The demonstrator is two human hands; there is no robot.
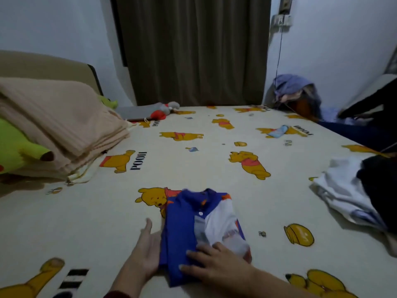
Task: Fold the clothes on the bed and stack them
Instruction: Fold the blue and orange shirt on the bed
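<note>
Blue folded shirt [199,229] lies blurred; left hand [146,252] flat against its edge; right hand [217,263] pressing flat on top.

A folded shirt [199,229] is laid on the bed [193,164], near its front edge. The left hand [146,252] is placed against its left side; the right hand [217,263] is laid on top. Blankets [60,125] are stacked far left (a plush toy [19,147] before them). Unfolded clothes [352,190] are heaped at the right.
</note>
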